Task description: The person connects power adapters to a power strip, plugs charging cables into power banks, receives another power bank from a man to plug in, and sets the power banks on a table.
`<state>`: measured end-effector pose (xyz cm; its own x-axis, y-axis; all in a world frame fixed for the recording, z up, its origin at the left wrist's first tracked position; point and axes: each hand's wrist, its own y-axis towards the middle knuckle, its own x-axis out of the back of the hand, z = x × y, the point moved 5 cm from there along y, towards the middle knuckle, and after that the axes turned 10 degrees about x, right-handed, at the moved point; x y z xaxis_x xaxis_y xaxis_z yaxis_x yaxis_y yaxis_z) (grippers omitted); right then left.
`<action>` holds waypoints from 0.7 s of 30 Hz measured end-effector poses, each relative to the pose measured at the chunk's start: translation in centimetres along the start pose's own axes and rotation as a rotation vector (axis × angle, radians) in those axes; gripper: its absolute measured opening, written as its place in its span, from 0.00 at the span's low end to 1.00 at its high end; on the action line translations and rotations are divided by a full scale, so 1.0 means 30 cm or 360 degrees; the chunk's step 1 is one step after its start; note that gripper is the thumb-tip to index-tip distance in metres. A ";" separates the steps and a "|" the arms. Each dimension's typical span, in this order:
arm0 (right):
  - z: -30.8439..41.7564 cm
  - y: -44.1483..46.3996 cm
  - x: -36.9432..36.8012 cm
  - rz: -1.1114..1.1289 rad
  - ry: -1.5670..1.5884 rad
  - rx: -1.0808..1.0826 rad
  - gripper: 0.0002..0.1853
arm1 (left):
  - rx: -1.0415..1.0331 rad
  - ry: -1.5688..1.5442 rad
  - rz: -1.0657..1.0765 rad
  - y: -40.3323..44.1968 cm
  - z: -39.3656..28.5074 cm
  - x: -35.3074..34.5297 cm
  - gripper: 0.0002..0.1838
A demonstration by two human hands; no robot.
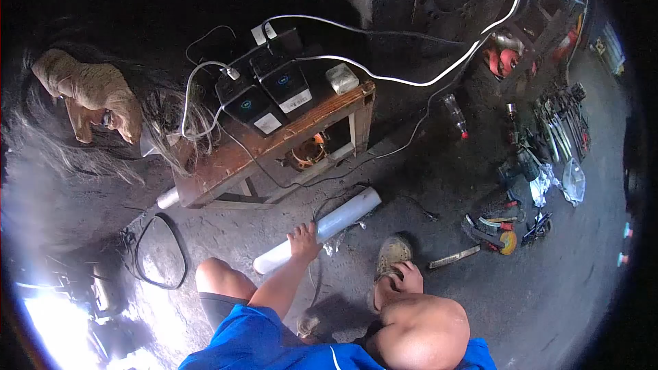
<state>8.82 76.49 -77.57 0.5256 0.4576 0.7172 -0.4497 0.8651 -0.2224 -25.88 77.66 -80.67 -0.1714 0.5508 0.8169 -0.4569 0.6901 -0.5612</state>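
A long white tube (336, 222) lies slantwise on the dark floor in front of me. My left hand (303, 241) is laid over its middle, with the fingers curving across the top to the far side. My right hand (409, 277) rests at my ankle, its fingers slightly apart and touching the top of my patterned shoe (394, 253); nothing shows in it. A thin dark cable runs behind the tube, and some crumpled clear scrap (334, 243) lies beside it.
A wooden bench (301, 138) ahead carries black boxes (284, 85) with lit displays and white cables (404, 82). Hand tools (558, 127) and a yellow disc (507, 241) lie to the right, near a bottle (455, 115). A looped black cable (161, 284) lies left.
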 end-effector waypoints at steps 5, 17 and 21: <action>-0.006 -0.001 -0.010 -0.0024 -0.0006 0.0017 0.19 | -0.0001 0.0004 -0.0002 -0.001 -0.002 0.008 0.44; -0.001 0.001 0.003 -0.0045 0.0114 0.0017 0.18 | 0.0000 -0.0013 0.0037 -0.004 -0.004 0.023 0.45; 0.014 0.001 0.019 -0.0071 0.0061 0.0067 0.18 | -0.0018 -0.0025 -0.0018 0.000 0.002 0.006 0.45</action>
<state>8.80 76.68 -76.89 0.5729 0.4268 0.6998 -0.4546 0.8758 -0.1620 -25.97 77.74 -80.51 -0.1797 0.5354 0.8252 -0.4488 0.7019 -0.5531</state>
